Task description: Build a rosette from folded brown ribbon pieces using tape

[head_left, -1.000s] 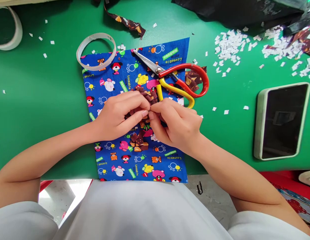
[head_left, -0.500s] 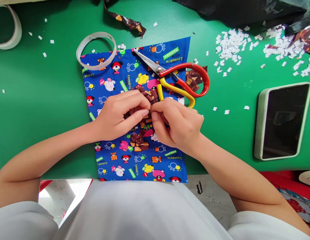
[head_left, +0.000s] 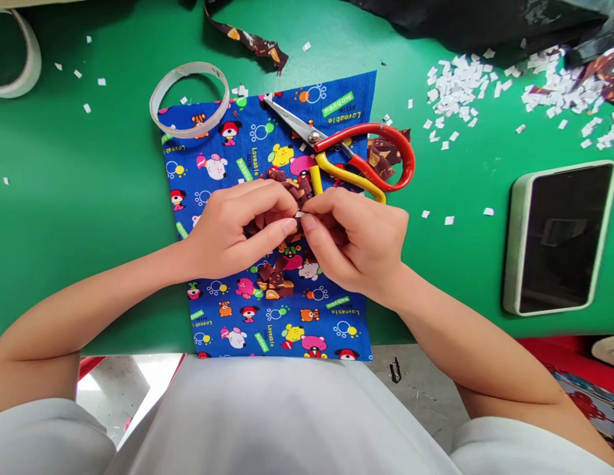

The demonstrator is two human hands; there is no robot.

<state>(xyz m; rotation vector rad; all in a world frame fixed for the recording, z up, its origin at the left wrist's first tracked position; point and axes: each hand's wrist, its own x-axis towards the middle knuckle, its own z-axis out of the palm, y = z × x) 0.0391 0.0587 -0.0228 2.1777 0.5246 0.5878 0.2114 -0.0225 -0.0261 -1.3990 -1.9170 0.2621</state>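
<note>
Surface: green table (head_left: 94,218), with a blue animal-print cloth (head_left: 331,323) laid near the middle and reaching the near edge. Left hand (head_left: 238,227) and right hand (head_left: 359,244) meet above the cloth, thumbs and forefingers pinched toward each other. A small white piece (head_left: 300,214) sits between the fingertips; both hands appear to grip it, though fingers partly hide it and I cannot tell whether a brown chip is held with it. Larger pile of brown chips (head_left: 300,191) lies on the cloth beneath and just beyond the hands; smaller pile of brown chips (head_left: 274,277) lies nearer. Scissors (head_left: 314,137), red and yellow handles, rest across the cloth's far right part, blades parted slightly if at all. Pale ring (head_left: 188,134) overlaps the far left corner. Phone (head_left: 559,237) lies to the right; white paper bits (head_left: 460,82) are scattered far right, near black plastic (head_left: 475,23).
</note>
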